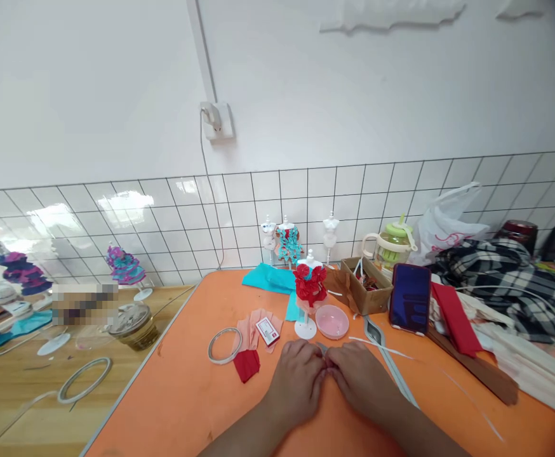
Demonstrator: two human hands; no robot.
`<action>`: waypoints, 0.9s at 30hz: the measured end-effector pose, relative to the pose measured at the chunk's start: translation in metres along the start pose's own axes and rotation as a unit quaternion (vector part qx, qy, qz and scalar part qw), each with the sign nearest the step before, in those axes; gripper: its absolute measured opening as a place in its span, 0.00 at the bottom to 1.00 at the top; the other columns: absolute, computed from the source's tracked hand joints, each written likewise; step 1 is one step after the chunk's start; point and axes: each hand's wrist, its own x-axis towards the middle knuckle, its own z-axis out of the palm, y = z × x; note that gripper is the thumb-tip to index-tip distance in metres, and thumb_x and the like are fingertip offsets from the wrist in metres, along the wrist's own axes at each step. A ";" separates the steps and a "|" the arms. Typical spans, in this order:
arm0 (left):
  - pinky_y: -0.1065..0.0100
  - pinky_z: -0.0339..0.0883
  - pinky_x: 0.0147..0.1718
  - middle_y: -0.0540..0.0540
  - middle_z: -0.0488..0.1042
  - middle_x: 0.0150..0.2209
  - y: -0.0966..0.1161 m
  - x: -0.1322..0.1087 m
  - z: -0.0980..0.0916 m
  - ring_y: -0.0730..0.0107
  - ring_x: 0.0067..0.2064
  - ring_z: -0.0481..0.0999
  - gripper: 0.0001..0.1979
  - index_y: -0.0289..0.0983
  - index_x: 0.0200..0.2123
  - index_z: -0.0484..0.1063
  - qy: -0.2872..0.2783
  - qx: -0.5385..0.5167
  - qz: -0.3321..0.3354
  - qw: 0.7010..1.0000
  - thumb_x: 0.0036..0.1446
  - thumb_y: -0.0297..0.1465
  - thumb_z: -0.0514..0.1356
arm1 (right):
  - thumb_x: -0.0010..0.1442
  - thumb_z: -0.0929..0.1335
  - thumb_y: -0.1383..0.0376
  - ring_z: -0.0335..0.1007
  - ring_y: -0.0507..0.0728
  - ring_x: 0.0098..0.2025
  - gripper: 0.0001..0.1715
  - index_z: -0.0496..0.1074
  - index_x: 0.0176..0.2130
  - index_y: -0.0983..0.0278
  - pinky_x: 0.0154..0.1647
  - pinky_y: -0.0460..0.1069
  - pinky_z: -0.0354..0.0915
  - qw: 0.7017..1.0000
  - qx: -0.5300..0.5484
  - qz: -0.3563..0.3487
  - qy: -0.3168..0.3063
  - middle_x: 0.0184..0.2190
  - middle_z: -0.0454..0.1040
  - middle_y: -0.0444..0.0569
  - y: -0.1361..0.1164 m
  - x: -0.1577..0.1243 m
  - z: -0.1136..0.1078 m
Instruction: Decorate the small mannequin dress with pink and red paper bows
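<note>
My left hand [297, 374] and my right hand [357, 376] meet low over the orange table [173, 381], fingers curled and fingertips pressed together. A small greyish bit shows between them, too small to make out. Just beyond stands a white mini mannequin in a red ruffled dress [310, 285], with a pink dish [332, 322] to its right. Left of my hands lie a dark red cloth piece [247, 365], pink crepe pieces [253, 322], a white card with red edges [268, 332] and a roll of tape [209, 352].
Grey tweezers or scissors [392, 365] lie right of my hands. Behind are a cardboard box [367, 287], an upright phone [409, 298], a green-lidded bottle [395, 242], turquoise crepe [268, 278] and more mannequins [331, 236]. A wooden table [25, 406] adjoins at left.
</note>
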 end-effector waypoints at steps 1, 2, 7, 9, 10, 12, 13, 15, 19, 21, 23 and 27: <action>0.56 0.60 0.41 0.43 0.73 0.40 -0.002 0.001 0.003 0.59 0.42 0.67 0.11 0.40 0.37 0.72 0.001 -0.002 0.008 1.000 0.56 0.25 0.51 | 0.61 0.58 0.69 0.64 0.57 0.33 0.11 0.68 0.31 0.63 0.36 0.50 0.51 1.000 -0.007 -0.002 0.007 0.29 0.72 0.48 0.003 0.000 0.004; 0.56 0.61 0.40 0.43 0.73 0.39 -0.003 0.001 0.007 0.59 0.42 0.67 0.11 0.40 0.36 0.72 0.006 -0.010 0.014 1.000 0.55 0.24 0.51 | 0.60 0.58 0.70 0.63 0.57 0.33 0.11 0.68 0.31 0.63 0.36 0.50 0.50 1.000 -0.016 -0.007 0.014 0.28 0.72 0.48 0.005 -0.001 0.007; 0.57 0.64 0.39 0.43 0.74 0.34 -0.014 0.006 0.021 0.60 0.39 0.69 0.10 0.39 0.31 0.73 0.092 -0.137 -0.076 0.983 0.54 0.25 0.52 | 0.58 0.58 0.72 0.61 0.57 0.32 0.11 0.68 0.33 0.64 0.37 0.51 0.51 0.993 -0.056 -0.065 0.081 0.29 0.70 0.50 -0.003 0.000 0.015; 0.58 0.65 0.39 0.44 0.74 0.33 -0.021 0.009 0.022 0.61 0.38 0.70 0.09 0.38 0.28 0.73 0.143 -0.209 -0.141 0.957 0.55 0.28 0.53 | 0.59 0.58 0.71 0.62 0.56 0.33 0.12 0.69 0.35 0.63 0.36 0.50 0.52 0.993 -0.040 -0.077 0.085 0.30 0.71 0.50 -0.005 0.000 0.008; 0.59 0.65 0.40 0.44 0.73 0.33 -0.024 0.010 0.021 0.62 0.38 0.71 0.09 0.38 0.28 0.73 0.157 -0.245 -0.167 0.942 0.56 0.30 0.53 | 0.60 0.58 0.70 0.63 0.56 0.34 0.12 0.69 0.35 0.63 0.36 0.50 0.53 0.995 -0.020 -0.067 0.075 0.30 0.72 0.50 -0.003 -0.001 0.002; 0.60 0.64 0.43 0.44 0.74 0.35 -0.028 0.012 0.021 0.62 0.41 0.72 0.10 0.38 0.30 0.74 0.178 -0.311 -0.196 0.913 0.56 0.34 0.55 | 0.60 0.59 0.66 0.65 0.54 0.32 0.11 0.69 0.33 0.61 0.32 0.47 0.54 0.998 0.047 0.012 0.035 0.30 0.73 0.47 0.013 -0.005 -0.014; 0.60 0.64 0.44 0.44 0.74 0.37 -0.029 0.011 0.022 0.62 0.42 0.72 0.10 0.38 0.32 0.75 0.175 -0.343 -0.205 0.900 0.55 0.35 0.56 | 0.60 0.60 0.64 0.66 0.53 0.31 0.10 0.69 0.32 0.61 0.30 0.46 0.55 0.994 0.088 0.056 0.011 0.29 0.73 0.45 0.025 -0.008 -0.023; 0.61 0.64 0.45 0.44 0.75 0.42 -0.027 0.008 0.026 0.61 0.45 0.71 0.12 0.39 0.37 0.76 0.148 -0.408 -0.217 0.875 0.54 0.37 0.58 | 0.57 0.60 0.66 0.67 0.52 0.30 0.09 0.69 0.31 0.62 0.30 0.45 0.56 0.981 0.136 0.134 -0.021 0.26 0.73 0.44 0.058 -0.016 -0.037; 0.60 0.63 0.45 0.42 0.74 0.47 -0.017 0.002 0.033 0.58 0.49 0.70 0.18 0.39 0.45 0.75 0.085 -0.528 -0.245 0.808 0.50 0.36 0.62 | 0.53 0.62 0.67 0.68 0.52 0.27 0.14 0.67 0.41 0.62 0.24 0.44 0.57 0.938 0.223 0.234 -0.126 0.24 0.73 0.44 0.116 -0.030 -0.040; 0.60 0.62 0.46 0.42 0.74 0.48 -0.013 0.000 0.034 0.57 0.49 0.70 0.20 0.38 0.46 0.74 0.073 -0.574 -0.259 0.773 0.47 0.33 0.64 | 0.51 0.64 0.68 0.68 0.51 0.25 0.16 0.63 0.42 0.62 0.23 0.43 0.56 0.924 0.243 0.254 -0.153 0.22 0.72 0.43 0.129 -0.033 -0.029; 0.59 0.61 0.47 0.41 0.73 0.49 -0.012 0.000 0.031 0.57 0.51 0.69 0.21 0.37 0.46 0.74 0.070 -0.614 -0.264 0.740 0.44 0.30 0.64 | 0.49 0.64 0.68 0.68 0.51 0.23 0.14 0.60 0.39 0.62 0.22 0.43 0.57 0.919 0.236 0.271 -0.161 0.20 0.72 0.41 0.132 -0.031 -0.018; 0.58 0.59 0.50 0.40 0.72 0.50 -0.009 -0.001 0.026 0.55 0.53 0.67 0.20 0.36 0.44 0.76 0.066 -0.674 -0.257 0.690 0.43 0.27 0.63 | 0.47 0.66 0.67 0.68 0.52 0.21 0.12 0.59 0.33 0.61 0.21 0.43 0.58 0.918 0.168 0.315 -0.174 0.20 0.73 0.43 0.124 -0.024 -0.010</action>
